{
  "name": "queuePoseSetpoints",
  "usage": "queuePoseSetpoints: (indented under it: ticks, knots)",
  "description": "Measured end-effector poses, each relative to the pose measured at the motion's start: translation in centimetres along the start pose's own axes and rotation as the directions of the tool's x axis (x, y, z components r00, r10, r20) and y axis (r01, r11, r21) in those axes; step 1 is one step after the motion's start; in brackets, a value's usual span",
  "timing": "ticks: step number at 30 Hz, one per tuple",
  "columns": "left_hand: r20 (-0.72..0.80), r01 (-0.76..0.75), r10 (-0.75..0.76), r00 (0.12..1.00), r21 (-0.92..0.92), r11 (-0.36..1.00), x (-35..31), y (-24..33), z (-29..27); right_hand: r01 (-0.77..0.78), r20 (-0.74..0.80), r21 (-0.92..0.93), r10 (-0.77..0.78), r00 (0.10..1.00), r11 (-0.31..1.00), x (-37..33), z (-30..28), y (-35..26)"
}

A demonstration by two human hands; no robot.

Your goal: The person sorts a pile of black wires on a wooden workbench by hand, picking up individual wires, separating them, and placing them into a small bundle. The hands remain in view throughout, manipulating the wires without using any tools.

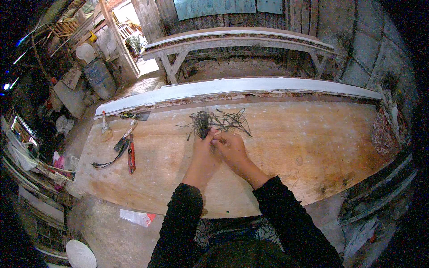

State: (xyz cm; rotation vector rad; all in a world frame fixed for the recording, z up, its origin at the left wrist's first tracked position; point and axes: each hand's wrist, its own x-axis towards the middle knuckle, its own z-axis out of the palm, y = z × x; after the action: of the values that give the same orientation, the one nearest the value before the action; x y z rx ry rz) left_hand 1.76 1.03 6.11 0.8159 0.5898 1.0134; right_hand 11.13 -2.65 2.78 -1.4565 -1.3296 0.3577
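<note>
Over the middle of the wooden table, my left hand [203, 149] is closed around a bundle of thin black strings [202, 121], whose frayed ends stick up past the fingers. Close against it on the right, my right hand [231, 149] has its fingers pinched together at the left thumb. Whatever those right fingertips grip is too small to make out. More loose black strings [236, 120] lie tangled on the tabletop just beyond both hands.
On the wooden table [286, 156], a red-handled tool [131, 156] and a dark strap [109, 161] lie to the left. A long white-topped board [241, 85] runs along the far edge. A speckled bag [385, 136] hangs at the right end. Behind stands a long bench [250, 44].
</note>
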Motion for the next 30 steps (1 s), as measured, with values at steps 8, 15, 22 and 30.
queuePoseSetpoints:
  ticks: [8, 15, 22, 30]
  knots:
    - [-0.17, -0.047, 0.03, 0.985, -0.093, 0.995, 2.7, 0.2, -3.5, -0.072, 0.235, -0.382, 0.173, 0.956, 0.921, -0.2, -2.1, 0.5]
    - [-0.068, -0.089, 0.073, 0.995, -0.272, 0.958, 5.3, 0.4, -7.1, -0.016, 0.173, -0.52, 0.123, 0.977, 0.854, -0.5, -0.9, 0.8]
    - [-0.136, -0.075, 0.043, 0.99, -0.243, 0.967, 5.7, -0.4, -6.9, -0.1, -0.017, -0.391, 0.101, 0.995, 0.915, 0.2, -1.3, 0.6]
    - [-0.086, 0.022, -0.025, 0.996, -0.043, 0.999, 3.4, -1.4, -4.4, -0.009, -0.137, 0.059, 0.017, 0.99, 0.998, 0.8, -0.6, 0.7]
